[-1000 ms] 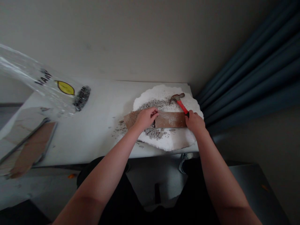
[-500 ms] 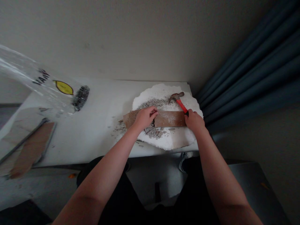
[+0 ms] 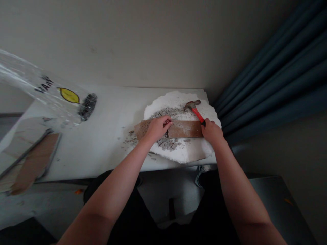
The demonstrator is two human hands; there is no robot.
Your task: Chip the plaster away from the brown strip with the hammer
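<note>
A brown tile strip [image 3: 185, 129] lies across a white foam slab [image 3: 191, 153] on the white table [image 3: 107, 143]. Grey rubble [image 3: 167, 144] is scattered over and below the strip. My left hand [image 3: 157, 128] rests on the strip's left part with its fingers curled, pinching at a crack in the middle. My right hand [image 3: 211, 131] is closed round the red handle of a hammer [image 3: 195, 110], whose steel head lies on the foam beyond the strip.
A clear plastic bag [image 3: 48, 98] with a yellow label lies at the table's left. Brown tiles in a tray [image 3: 33, 160] sit at the far left edge. Blue curtains [image 3: 276, 78] hang at right, a wall stands behind the table.
None apart from a slight shift of the view; both hands and the hammer stay where they were.
</note>
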